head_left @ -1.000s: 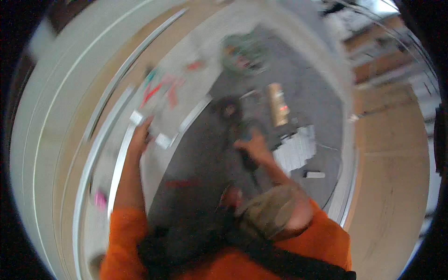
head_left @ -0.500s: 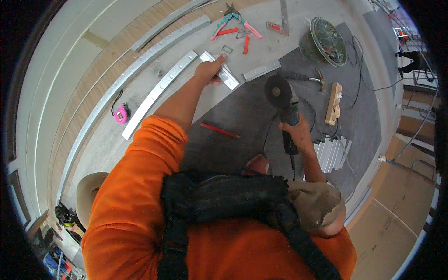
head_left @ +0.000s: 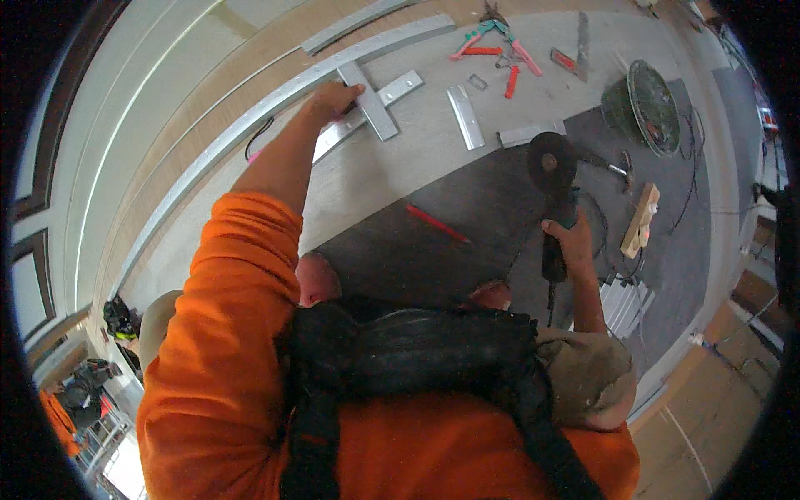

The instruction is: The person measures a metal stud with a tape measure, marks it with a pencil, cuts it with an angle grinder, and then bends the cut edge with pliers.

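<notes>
My left hand [head_left: 337, 98] is closed on a short metal profile [head_left: 375, 110], out ahead on the left. This piece lies across or just above a longer metal strip [head_left: 403, 87]; I cannot tell whether they touch. Down at the right, my right hand [head_left: 573, 242] grips the body of an angle grinder [head_left: 553, 254]. Its dark round disc [head_left: 546, 158] points away from me, and whether it spins is unclear. A second short profile [head_left: 465, 117] lies on the floor between my hands, with another short metal piece [head_left: 521, 135] near the disc.
A red pencil [head_left: 437, 223] lies on the grey sheet. Farther off are tin snips [head_left: 496, 37], a red-handled tool [head_left: 512, 82] and a dirty bucket [head_left: 642, 108]. On the right: a hammer [head_left: 623, 169], a power strip [head_left: 641, 220], cables and stacked metal strips [head_left: 621, 307]. A long rail [head_left: 250, 117] curves along the left.
My left hand has picked up one short profile and carried it left over the long strip; the other stayed behind. My right hand still holds the grinder. The whole view has shifted.
</notes>
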The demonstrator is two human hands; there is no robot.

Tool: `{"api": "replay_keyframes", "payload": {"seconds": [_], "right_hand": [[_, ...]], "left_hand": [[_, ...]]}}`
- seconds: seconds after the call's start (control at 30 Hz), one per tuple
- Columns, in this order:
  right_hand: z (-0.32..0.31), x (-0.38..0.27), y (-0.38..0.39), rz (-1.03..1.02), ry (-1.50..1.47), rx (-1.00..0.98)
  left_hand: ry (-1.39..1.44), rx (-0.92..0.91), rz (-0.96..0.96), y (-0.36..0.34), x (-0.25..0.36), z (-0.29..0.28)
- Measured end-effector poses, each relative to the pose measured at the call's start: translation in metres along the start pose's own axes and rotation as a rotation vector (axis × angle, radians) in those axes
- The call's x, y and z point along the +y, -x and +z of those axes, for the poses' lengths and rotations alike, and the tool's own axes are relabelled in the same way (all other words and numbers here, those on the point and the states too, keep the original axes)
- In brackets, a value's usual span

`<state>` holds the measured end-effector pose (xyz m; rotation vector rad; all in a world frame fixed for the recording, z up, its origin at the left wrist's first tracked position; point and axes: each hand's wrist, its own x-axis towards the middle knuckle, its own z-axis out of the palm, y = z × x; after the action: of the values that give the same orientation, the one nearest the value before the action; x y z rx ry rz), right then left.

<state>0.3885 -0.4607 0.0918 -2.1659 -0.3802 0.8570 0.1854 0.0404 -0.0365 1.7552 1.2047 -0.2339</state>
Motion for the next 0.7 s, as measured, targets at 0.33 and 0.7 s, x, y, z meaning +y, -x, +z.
{"api": "replay_keyframes", "payload": {"seconds": [0.33, 0.7], "right_hand": [[0.039, -0.057, -0.023, -0.133, 0.391, -0.038], [0.071, -0.043, -0.021, -0.197, 0.608, -0.130]], "left_hand": [[0.755, -0.250, -0.032, 0.045, -0.020, 0.062], [-0.011, 0.042, -0.088, 0.032, 0.016, 0.048]]}}
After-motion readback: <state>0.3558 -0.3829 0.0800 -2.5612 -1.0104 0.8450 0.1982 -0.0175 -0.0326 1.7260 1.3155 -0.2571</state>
